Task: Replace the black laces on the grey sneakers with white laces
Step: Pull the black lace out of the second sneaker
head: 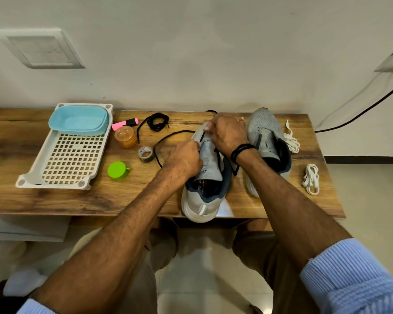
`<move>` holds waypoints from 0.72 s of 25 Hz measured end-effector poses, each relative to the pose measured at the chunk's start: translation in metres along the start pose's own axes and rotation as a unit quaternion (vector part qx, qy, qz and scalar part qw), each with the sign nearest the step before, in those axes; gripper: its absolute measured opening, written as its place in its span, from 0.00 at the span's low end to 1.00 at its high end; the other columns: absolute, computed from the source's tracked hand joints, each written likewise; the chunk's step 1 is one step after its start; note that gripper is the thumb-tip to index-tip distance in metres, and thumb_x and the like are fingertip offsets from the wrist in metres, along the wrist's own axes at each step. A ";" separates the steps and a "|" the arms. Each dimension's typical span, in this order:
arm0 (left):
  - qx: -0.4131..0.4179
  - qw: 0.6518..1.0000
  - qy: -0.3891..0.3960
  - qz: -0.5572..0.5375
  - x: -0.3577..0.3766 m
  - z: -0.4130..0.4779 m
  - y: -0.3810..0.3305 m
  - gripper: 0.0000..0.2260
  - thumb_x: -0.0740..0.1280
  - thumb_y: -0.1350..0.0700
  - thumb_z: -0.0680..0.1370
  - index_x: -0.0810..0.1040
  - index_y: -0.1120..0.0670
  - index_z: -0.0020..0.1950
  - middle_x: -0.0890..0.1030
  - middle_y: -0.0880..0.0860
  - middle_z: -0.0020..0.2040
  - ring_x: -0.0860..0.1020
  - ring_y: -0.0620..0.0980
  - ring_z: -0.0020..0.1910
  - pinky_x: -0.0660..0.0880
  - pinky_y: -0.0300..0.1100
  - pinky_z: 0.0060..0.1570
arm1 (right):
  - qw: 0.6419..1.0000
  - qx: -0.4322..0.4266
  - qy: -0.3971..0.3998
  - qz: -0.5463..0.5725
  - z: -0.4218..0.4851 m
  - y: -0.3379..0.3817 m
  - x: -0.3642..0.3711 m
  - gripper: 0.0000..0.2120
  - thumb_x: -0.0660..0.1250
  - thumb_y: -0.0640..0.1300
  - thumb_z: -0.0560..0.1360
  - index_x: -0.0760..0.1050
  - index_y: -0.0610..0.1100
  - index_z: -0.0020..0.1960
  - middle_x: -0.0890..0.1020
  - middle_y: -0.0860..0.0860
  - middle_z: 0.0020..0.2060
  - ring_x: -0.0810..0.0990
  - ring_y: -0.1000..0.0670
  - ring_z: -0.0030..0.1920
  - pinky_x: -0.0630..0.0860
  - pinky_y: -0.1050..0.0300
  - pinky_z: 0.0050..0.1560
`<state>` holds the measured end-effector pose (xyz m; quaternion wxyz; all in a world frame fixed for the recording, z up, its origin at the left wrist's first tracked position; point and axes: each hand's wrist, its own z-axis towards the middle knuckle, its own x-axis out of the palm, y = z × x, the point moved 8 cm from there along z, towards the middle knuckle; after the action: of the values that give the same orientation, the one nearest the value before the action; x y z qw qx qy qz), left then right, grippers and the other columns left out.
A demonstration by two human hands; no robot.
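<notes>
While left hand [184, 160] and right hand [227, 135] pinch black lace [168, 136] on sneaker [203, 200], blue tub [77, 120] sits in tray [73, 155].

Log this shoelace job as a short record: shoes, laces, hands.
laced sneaker: black lace partly out, trailing across table
left hand: grips laced sneaker
right hand: pinches black lace near toe
second sneaker: no lace, stands alongside
removed lace: coiled by pink highlighter
white laces: two bundles, table's right end
</notes>
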<state>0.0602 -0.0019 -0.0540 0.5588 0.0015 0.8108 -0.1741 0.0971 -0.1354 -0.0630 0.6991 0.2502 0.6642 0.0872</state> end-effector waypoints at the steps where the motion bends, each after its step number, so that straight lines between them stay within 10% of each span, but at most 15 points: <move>1: 0.005 1.000 0.009 -0.010 0.002 0.000 0.001 0.18 0.64 0.59 0.80 0.73 0.57 0.70 0.78 0.60 0.62 0.77 0.59 0.60 0.73 0.46 0.51 | 0.994 0.065 -0.053 0.068 0.001 -0.015 -0.016 0.04 0.68 0.44 0.79 0.81 0.49 0.50 0.85 0.51 0.50 0.82 0.48 0.54 0.68 0.50 0.69; 5: 0.016 0.999 -0.005 -0.047 0.006 0.002 -0.004 0.18 0.64 0.60 0.79 0.74 0.55 0.69 0.79 0.60 0.60 0.78 0.60 0.58 0.77 0.47 0.53 | 0.940 0.227 -0.186 0.171 -0.010 -0.045 -0.036 0.08 0.64 0.43 0.80 0.81 0.44 0.55 0.84 0.46 0.52 0.81 0.46 0.52 0.70 0.60 0.44; 10: 0.005 0.999 -0.025 -0.022 0.003 0.006 0.004 0.18 0.63 0.61 0.79 0.74 0.55 0.68 0.79 0.61 0.59 0.78 0.60 0.57 0.71 0.46 0.45 | 0.997 -0.078 -0.010 0.010 0.017 0.005 -0.006 0.20 0.69 0.53 0.74 0.76 0.55 0.66 0.73 0.45 0.67 0.67 0.42 0.71 0.65 0.40 0.69; 18: 0.020 0.999 -0.051 0.001 -0.004 0.001 -0.003 0.18 0.63 0.61 0.80 0.74 0.54 0.69 0.79 0.60 0.57 0.78 0.60 0.56 0.67 0.45 0.43 | 0.992 -0.099 0.067 -0.030 0.008 0.007 0.008 0.08 0.71 0.54 0.74 0.82 0.54 0.52 0.71 0.49 0.68 0.57 0.44 0.75 0.50 0.33 0.74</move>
<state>0.0623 -0.0043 -0.0500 0.5993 0.0049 0.7779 -0.1891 0.1071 -0.1276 -0.0669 0.6765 0.1533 0.7050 0.1476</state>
